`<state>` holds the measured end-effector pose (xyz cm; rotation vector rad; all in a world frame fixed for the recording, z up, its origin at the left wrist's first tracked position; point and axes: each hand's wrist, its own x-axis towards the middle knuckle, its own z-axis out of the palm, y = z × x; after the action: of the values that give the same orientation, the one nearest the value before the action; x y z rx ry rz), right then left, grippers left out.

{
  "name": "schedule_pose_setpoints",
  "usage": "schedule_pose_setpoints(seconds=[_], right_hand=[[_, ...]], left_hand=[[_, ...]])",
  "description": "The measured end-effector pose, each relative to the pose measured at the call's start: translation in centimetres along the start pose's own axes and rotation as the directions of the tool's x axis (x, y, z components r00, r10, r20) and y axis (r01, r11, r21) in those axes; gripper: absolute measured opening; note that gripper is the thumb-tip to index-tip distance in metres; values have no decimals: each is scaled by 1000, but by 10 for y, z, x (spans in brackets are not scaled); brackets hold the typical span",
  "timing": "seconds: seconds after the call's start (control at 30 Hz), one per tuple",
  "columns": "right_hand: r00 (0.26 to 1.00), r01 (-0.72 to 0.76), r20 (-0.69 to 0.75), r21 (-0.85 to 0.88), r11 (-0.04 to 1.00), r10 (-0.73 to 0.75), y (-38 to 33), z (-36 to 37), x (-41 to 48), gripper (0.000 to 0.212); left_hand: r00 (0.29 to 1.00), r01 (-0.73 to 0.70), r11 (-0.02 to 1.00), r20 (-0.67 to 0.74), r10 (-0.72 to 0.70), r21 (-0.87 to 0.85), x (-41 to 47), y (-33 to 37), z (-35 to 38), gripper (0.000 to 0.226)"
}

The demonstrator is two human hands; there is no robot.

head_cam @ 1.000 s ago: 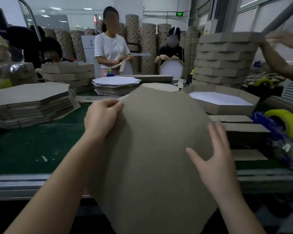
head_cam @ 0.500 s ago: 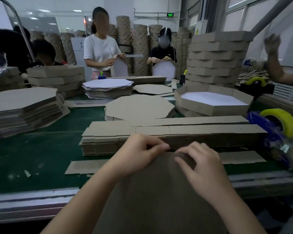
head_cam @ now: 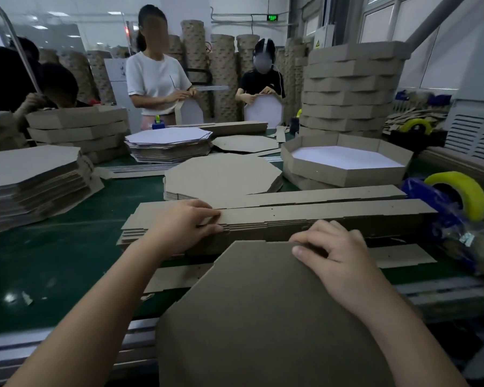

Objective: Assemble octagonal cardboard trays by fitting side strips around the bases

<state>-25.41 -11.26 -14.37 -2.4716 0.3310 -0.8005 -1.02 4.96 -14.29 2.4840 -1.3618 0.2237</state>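
A green-topped table (head_cam: 53,261) spreads left of the left hand (head_cam: 179,224). Far beyond it hang ceiling lights (head_cam: 37,26) and a lit green sign (head_cam: 273,17). Bright windows (head_cam: 383,22) and a white louvred cabinet (head_cam: 472,132) stand far right of the right hand (head_cam: 336,255).

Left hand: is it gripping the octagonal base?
No, the left hand pinches a side strip; the right hand grips the base.

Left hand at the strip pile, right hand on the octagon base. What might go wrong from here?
1. The left hand pinches the staggered end of the stack of long brown cardboard side strips; several may lift together.
2. Only the right hand holds the brown octagonal cardboard base, by its top edge, with most of it off the green table; it could tilt or slip.
3. A long strip swung rightwards might hit the yellow tape roll beside the stack.
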Motion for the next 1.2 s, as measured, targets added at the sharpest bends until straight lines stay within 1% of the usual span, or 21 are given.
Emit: schedule_pose_setpoints(seconds=[0.07, 0.17, 0.33, 0.43, 0.53, 0.57, 0.7, 0.8, 0.87, 0.93, 0.97, 1.0, 1.03, 1.1, 1.13, 1.17, 1.2], right_hand=[[999, 43, 12, -41, 998, -42, -5, 4, 7, 11], [996, 56, 79, -68, 996, -50, -8, 17, 8, 10], [996, 66, 68, -52, 996, -62, -7, 26, 2, 10], [996, 64, 63, -39, 997, -61, -11, 26, 7, 11], [996, 53, 68, -51, 997, -49, -14, 29, 8, 12], [996, 54, 68, -57, 997, -50, -14, 30, 7, 12], [996, 86, 41, -79, 993, -83, -17, 36, 6, 12], [993, 102, 73, -112, 988, -94, -22, 41, 5, 14], [990, 108, 103, -93, 990, -98, -21, 40, 5, 16], [994, 67, 87, 18, 998, -68, -19, 37, 6, 20], [999, 16, 47, 126, 992, -22, -19, 34, 7, 23], [999, -49, 6, 263, 964, 49, -20, 29, 9, 29], [991, -118, -1, 409, 905, 130, -21, 25, 12, 40], [966, -234, 68, 640, 732, 250, -23, 15, 19, 71], [951, -259, 77, 725, 638, 299, -24, 12, 23, 77], [940, -235, 45, 803, 548, 338, -24, 9, 25, 72], [925, -175, -16, 868, 465, 379, -25, 7, 26, 57]], left_hand=[[1000, 13, 1000, -16, -14, -20, 0, 3, -1, 46], [999, 12, 999, -44, -14, -33, 0, 6, -3, 37], [991, -40, 999, -132, 36, -27, -5, 5, -3, 31], [980, -76, 997, -182, 73, -8, -8, 7, -7, 35], [977, -90, 996, -191, 90, 7, -13, 15, -14, 52], [972, -100, 995, -212, 103, 24, -15, 18, -15, 54], [941, -140, 988, -302, 152, 60, -19, 33, -25, 49], [918, -160, 982, -350, 186, 101, -21, 40, -32, 47], [893, -173, 976, -397, 213, 134, -24, 45, -38, 48], [862, -184, 971, -449, 235, 156, -28, 51, -45, 48], [847, -187, 970, -474, 240, 157, -31, 54, -49, 47], [831, -188, 970, -501, 240, 153, -35, 57, -52, 46], [815, -190, 971, -529, 237, 142, -40, 61, -54, 44], [786, -214, 969, -567, 245, 121, -49, 69, -56, 42], [778, -242, 963, -569, 265, 118, -53, 74, -56, 42], [775, -277, 954, -559, 294, 117, -56, 79, -55, 42], [776, -311, 943, -540, 326, 121, -59, 84, -52, 43]])
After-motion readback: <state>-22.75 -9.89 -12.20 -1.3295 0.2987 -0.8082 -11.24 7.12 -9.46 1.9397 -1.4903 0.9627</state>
